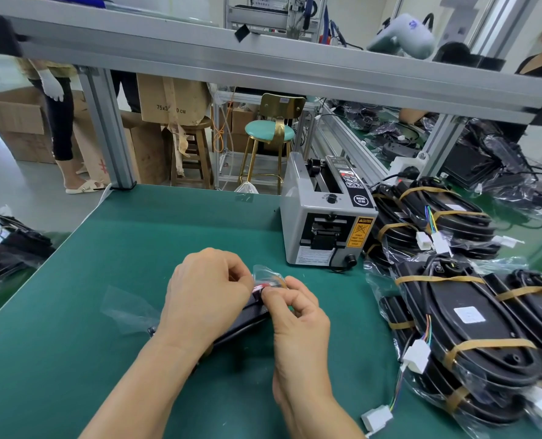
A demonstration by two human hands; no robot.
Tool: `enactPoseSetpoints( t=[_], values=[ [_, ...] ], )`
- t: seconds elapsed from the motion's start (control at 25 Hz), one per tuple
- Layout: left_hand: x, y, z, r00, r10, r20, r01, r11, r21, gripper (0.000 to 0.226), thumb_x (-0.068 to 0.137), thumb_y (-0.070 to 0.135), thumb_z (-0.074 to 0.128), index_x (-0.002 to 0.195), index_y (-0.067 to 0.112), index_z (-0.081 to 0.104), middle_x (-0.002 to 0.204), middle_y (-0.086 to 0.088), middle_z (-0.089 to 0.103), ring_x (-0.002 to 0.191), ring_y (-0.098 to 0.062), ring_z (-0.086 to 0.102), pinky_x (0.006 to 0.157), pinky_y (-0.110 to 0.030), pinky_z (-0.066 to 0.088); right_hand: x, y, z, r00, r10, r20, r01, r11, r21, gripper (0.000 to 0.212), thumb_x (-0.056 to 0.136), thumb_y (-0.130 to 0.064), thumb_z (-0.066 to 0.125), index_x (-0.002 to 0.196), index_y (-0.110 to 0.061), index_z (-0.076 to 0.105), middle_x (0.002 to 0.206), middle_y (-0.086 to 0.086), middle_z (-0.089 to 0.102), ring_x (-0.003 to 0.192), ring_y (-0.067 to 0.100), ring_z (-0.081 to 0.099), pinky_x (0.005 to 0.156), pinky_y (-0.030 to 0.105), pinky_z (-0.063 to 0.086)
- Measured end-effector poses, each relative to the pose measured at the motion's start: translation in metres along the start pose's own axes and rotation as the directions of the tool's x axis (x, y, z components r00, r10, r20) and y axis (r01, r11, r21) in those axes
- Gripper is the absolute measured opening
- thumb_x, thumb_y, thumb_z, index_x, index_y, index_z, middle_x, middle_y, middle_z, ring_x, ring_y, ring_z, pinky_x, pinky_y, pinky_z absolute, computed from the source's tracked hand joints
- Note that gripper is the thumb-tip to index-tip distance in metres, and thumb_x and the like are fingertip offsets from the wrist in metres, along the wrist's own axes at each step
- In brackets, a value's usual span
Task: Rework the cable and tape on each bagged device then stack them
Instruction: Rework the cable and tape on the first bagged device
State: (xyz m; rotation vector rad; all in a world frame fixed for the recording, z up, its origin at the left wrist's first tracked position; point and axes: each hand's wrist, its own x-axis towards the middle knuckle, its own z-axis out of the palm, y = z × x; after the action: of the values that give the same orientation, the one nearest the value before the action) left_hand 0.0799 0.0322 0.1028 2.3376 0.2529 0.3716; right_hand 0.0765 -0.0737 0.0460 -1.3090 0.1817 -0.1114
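Both my hands pinching far end of flat black device in clear crinkly plastic bag [247, 315], near-centre on green mat [136, 236]: left hand [206, 289], right hand [298, 315]. Rigid body, slippery film; I'd grip body edges.

Your left hand [204, 289] hides most of the bagged device [247, 315] (its taped end too blurred to read)

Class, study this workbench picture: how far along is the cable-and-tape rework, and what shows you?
Done: bagged devices bound with tan tape lie stacked at the right. In hand: the left hand and right hand pinch at the end of one bagged device on the green mat. Left: more bagged units at the left edge may await rework; that cannot be confirmed.
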Motion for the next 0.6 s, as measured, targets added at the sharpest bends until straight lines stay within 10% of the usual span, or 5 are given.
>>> enactPoseSetpoints(
  t=[0.4,0.6],
  values=[
    [-0.0015,0.0029,-0.0040,0.999,0.044,0.029,-0.043,0.999,-0.016,0.017,0.064,0.035,0.078,0.056,0.026,0.066,0.056,0.012,0.065,0.064,-0.007,0.063,0.067,-0.028,0.053,0.0022,0.0020,-0.0008,0.999,-0.029,-0.020,0.027,0.998,-0.062,0.024,0.075,-0.008,0.073,0.054,-0.019,0.070,0.109,-0.011,0.060,0.103,-0.013,0.054,0.080,0.007,0.037],
    [-0.0005,0.0022,-0.0038,0.998,0.058,0.031,-0.057,0.998,-0.005,0.016,0.063,0.032,0.079,0.054,0.027,0.066,0.055,0.014,0.065,0.064,-0.006,0.063,0.067,-0.029,0.053,0.0049,0.0050,-0.0010,0.996,0.002,-0.094,-0.003,1.000,-0.007,0.022,0.077,-0.007,0.071,0.090,-0.023,0.061,0.104,-0.003,0.064,0.101,0.008,0.060,0.085,0.022,0.044]
  ],
)
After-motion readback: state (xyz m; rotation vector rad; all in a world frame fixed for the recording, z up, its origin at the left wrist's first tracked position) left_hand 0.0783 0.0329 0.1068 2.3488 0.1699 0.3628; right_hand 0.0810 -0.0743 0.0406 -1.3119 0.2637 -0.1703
